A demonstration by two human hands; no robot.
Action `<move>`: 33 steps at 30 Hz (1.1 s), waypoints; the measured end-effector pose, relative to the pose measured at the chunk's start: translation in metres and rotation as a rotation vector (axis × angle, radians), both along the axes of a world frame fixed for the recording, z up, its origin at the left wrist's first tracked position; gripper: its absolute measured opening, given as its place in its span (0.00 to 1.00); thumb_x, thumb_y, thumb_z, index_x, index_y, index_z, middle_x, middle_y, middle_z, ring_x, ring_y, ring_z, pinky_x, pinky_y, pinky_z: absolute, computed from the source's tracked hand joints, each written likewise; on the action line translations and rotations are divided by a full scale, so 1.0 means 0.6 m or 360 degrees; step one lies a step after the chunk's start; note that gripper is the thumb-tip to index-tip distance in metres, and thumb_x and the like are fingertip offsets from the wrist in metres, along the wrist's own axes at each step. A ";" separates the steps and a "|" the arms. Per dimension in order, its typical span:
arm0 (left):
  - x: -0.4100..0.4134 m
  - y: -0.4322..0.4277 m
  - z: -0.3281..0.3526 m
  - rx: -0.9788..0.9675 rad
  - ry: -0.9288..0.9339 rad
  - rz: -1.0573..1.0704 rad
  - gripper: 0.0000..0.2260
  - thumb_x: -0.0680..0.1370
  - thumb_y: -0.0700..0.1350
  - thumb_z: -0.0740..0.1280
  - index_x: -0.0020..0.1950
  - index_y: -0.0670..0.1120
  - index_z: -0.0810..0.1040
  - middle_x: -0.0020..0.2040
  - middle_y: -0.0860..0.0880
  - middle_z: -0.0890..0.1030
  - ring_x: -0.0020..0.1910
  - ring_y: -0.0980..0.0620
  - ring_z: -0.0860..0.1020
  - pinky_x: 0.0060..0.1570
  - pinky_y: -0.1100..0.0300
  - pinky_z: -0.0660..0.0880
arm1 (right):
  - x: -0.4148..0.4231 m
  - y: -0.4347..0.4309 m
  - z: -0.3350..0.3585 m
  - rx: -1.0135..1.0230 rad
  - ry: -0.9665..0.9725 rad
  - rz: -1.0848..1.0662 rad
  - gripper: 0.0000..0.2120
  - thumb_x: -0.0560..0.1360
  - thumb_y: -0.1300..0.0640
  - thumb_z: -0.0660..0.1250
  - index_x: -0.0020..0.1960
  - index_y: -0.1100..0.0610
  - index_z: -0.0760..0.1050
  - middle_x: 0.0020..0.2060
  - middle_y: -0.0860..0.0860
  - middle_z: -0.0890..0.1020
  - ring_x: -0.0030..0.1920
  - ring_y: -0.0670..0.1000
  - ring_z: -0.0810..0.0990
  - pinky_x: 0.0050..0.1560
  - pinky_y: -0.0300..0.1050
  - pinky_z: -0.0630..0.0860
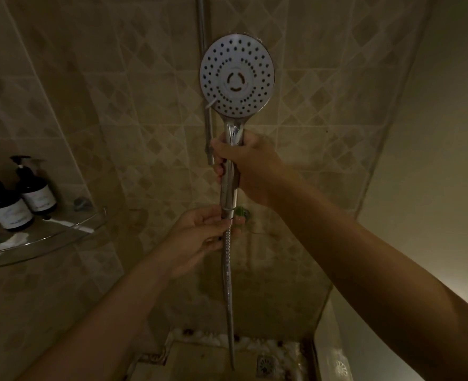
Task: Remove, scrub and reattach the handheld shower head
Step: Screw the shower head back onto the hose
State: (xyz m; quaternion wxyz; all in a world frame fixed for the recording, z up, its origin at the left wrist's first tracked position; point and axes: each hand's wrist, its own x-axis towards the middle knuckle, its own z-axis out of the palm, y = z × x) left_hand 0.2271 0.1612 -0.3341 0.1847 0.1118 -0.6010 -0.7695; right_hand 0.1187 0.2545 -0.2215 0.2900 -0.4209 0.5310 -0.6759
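Bottles (39,195) on shelf (62,235), rail (201,28) behind shower head (237,75), right hand (250,169) gripping it, left hand (202,237) pinching hose (228,298)

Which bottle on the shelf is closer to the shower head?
The right-hand bottle on the glass shelf; the other bottle stands left of it, farther from the shower head.

White shower head (237,78) (chrome handle), beige tiles (117,105).

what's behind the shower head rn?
A vertical metal rail on the tiled wall runs behind the shower head. The head's left edge covers a stretch of it; any holder there cannot be seen. The right hand grips its handle; the left hand pinches the hose.
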 end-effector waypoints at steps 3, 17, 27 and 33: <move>0.007 -0.010 0.001 0.0123 -0.0014 -0.0155 0.11 0.74 0.42 0.66 0.52 0.43 0.85 0.57 0.37 0.83 0.56 0.41 0.82 0.51 0.50 0.81 | 0.002 -0.001 0.001 0.0009 -0.0006 -0.0002 0.05 0.81 0.64 0.64 0.47 0.60 0.69 0.32 0.55 0.73 0.31 0.52 0.72 0.33 0.48 0.73; 0.005 0.020 -0.013 -0.0349 0.0071 0.0300 0.16 0.70 0.32 0.73 0.32 0.53 0.83 0.27 0.56 0.68 0.41 0.46 0.73 0.38 0.63 0.79 | 0.013 0.013 -0.006 0.0056 0.0001 0.0007 0.06 0.81 0.63 0.65 0.47 0.59 0.69 0.33 0.54 0.73 0.32 0.52 0.73 0.38 0.50 0.72; 0.007 0.047 -0.016 -0.0641 0.0052 0.0687 0.17 0.66 0.37 0.79 0.28 0.58 0.80 0.35 0.44 0.76 0.38 0.50 0.77 0.37 0.67 0.78 | 0.018 0.011 -0.015 0.0052 0.0040 0.0017 0.09 0.81 0.62 0.64 0.43 0.59 0.69 0.32 0.56 0.73 0.33 0.55 0.71 0.47 0.56 0.68; 0.003 0.052 -0.025 -0.0779 0.0076 0.0891 0.17 0.65 0.40 0.80 0.31 0.61 0.78 0.25 0.59 0.71 0.27 0.62 0.71 0.32 0.69 0.74 | 0.017 0.004 -0.018 0.0035 -0.0007 -0.0085 0.06 0.81 0.62 0.65 0.47 0.59 0.69 0.32 0.54 0.73 0.33 0.53 0.72 0.43 0.54 0.70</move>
